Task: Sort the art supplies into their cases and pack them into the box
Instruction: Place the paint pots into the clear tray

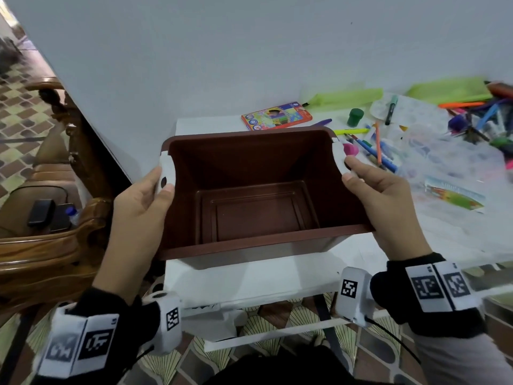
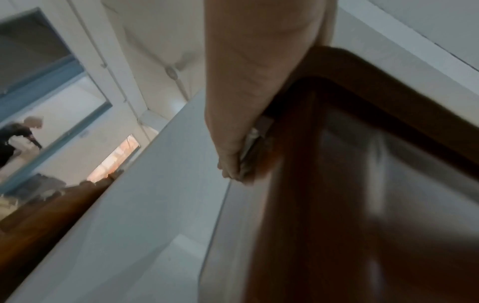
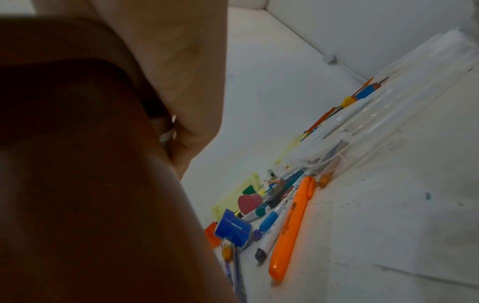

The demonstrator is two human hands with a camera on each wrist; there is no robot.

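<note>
Box [image 1: 251, 215]: brown inside, mouth facing up and tipped toward the person, long axis running left to right, held above the near edge of the white table [image 1: 416, 234]. Left hand [image 1: 140, 202] grips the left end at its white handle; right hand [image 1: 381, 194] grips the right end. Beyond, to the right: loose pens [image 1: 381, 150], crayon pack [image 1: 276, 115], green cases [image 1: 347, 98].
</note>
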